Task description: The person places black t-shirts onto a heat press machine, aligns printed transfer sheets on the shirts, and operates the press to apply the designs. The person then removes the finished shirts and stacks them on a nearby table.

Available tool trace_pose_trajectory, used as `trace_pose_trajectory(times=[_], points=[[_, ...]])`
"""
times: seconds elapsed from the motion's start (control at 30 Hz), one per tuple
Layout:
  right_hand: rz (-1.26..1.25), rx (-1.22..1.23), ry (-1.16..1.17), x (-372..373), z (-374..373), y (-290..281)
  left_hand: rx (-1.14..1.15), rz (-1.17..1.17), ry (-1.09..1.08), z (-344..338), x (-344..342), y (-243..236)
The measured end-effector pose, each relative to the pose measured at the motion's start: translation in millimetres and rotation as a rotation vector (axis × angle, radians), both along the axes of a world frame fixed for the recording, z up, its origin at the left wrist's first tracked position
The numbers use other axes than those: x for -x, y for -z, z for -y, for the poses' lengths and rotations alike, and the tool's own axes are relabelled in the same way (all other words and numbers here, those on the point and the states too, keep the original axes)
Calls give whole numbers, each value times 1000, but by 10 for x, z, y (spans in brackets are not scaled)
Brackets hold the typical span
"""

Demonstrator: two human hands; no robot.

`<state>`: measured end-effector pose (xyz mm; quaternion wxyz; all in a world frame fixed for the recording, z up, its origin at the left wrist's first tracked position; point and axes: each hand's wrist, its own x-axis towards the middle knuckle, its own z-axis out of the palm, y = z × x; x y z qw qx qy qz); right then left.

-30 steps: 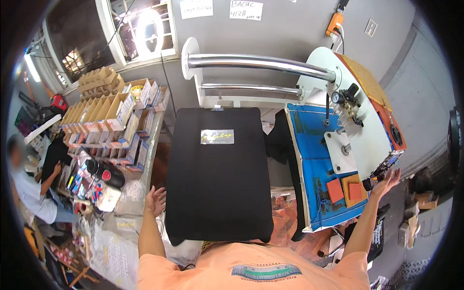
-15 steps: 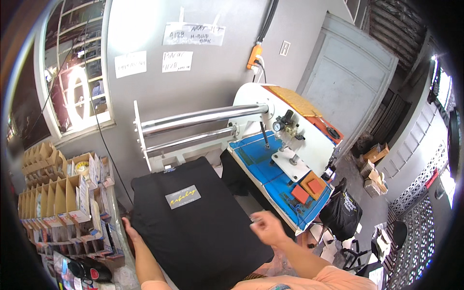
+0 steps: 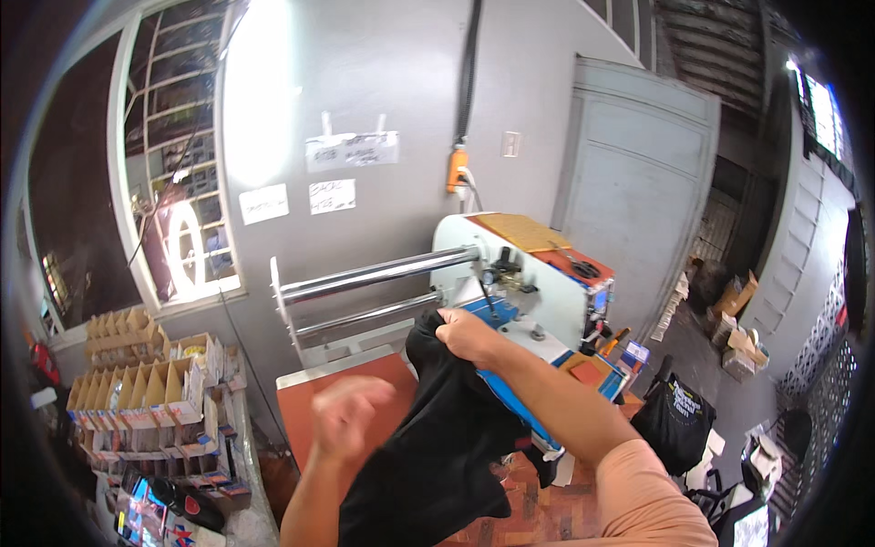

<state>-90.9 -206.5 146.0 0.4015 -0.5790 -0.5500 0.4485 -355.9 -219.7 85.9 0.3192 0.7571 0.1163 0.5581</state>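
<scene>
A black T-shirt [image 3: 428,456] hangs bunched from my right hand [image 3: 465,337], which is closed on its upper end. That hand is raised in front of the white heat press machine [image 3: 510,264], and the cloth drapes down toward me. My left hand [image 3: 351,415] is over the reddish-brown flat pad [image 3: 310,401], to the left of the shirt. It is smeared by motion, so its fingers are not distinct. The blue board [image 3: 497,392] of the press is partly hidden behind my right forearm. The shirt's printed label patch does not show.
Cardboard bins [image 3: 137,392] stand at left beside a dark bottle [image 3: 187,501]. Metal rollers [image 3: 374,273] extend left from the machine. Scissors [image 3: 583,266] lie on top of it. A black bag [image 3: 674,410] hangs at right, with boxes [image 3: 743,351] beyond on the floor.
The shirt has come off the flat pad, baring its reddish surface. My right hand has moved up and now grips the cloth; my left hand has moved right. The view has shifted.
</scene>
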Motion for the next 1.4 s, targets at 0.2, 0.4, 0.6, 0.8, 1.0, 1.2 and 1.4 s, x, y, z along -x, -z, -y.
trace_pose_trajectory(times=[0.2, 0.4, 0.6, 0.8, 1.0, 1.2, 1.4], points=[[516, -504, -251, -206, 2523, -1423, -266, -344, -148, -268, -1288, 207], [903, -551, 266, -922, 4537, -1504, -183, -904, 758, 1136, -2820, 1212], [1143, -389, 837, -2023, 6022, -495, 452, -718, 709, 2099, -2595, 1234], [907, -195, 830, -2283, 6131, 886, 119, -907, 463, 2189, -1522, 1729], [843, -223, 709, -2216, 5481, 1564, 413, -801, 60, 2493, -296, 1416], [681, -302, 547, -1990, 4430, 2171, 546, -500, -507, 2962, 798, 1081], [655, -243, 432, -1404, 3511, 2351, 527, -485, -732, 3097, 1702, 1317]])
